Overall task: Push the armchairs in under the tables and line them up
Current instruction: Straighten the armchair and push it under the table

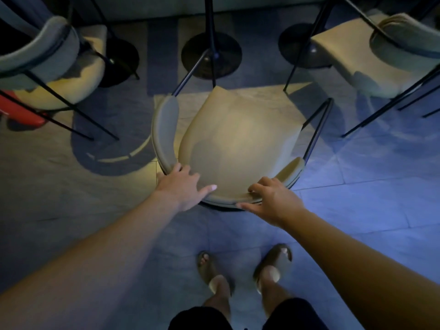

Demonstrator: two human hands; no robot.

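Observation:
A beige armchair point(235, 139) with a curved backrest and thin black legs stands in front of me, its seat facing a black round table base point(210, 55). My left hand point(181, 186) grips the left part of the curved backrest, fingers over its top. My right hand point(273, 198) holds the backrest's right part, fingers curled over the rim and thumb below it. Two more armchairs stand to either side: one at the far left point(47, 63) and one at the far right point(371, 55), each beside another dark table base.
A red object point(21, 110) lies on the floor under the left armchair's legs. Grey floor tiles point(357, 210) spread around me. My feet in sandals point(245, 265) stand just behind the middle chair. A pale wall or bench runs along the top.

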